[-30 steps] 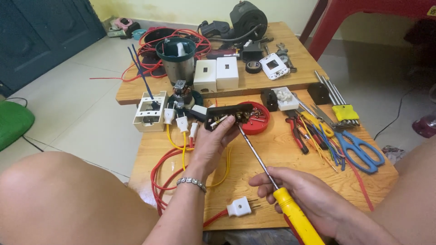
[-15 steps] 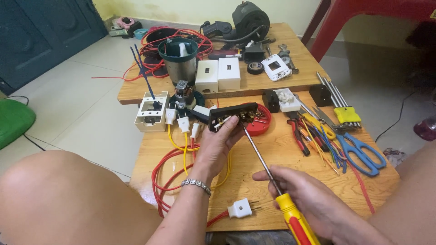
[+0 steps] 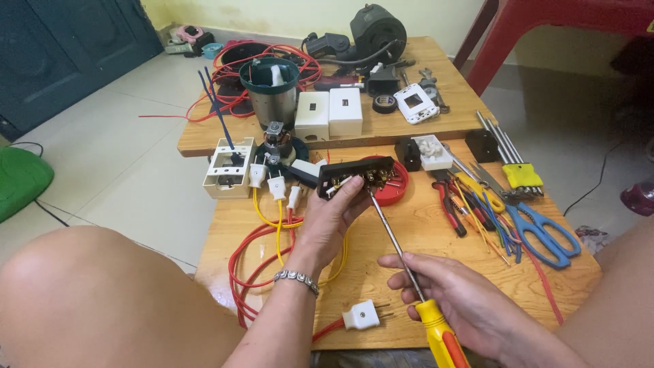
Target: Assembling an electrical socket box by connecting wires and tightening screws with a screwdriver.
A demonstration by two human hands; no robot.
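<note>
Slippage risk: black socket strip (image 3: 355,174) is gripped by left hand (image 3: 332,219), screwdriver (image 3: 402,262) by right hand (image 3: 463,303); tip could skid off terminals toward strip-holding fingers.

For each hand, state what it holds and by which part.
Left hand grips the black socket block by its lower left end. Right hand holds the yellow-handled screwdriver around the lower shaft and handle top.

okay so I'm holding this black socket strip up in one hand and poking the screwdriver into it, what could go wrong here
The left hand holds the black socket strip in the air, not braced on the wooden table, so the screwdriver tip could slip off its brass terminals toward your fingers. Any loosened screw might drop among the red and yellow wires below and be hard to find.
</note>
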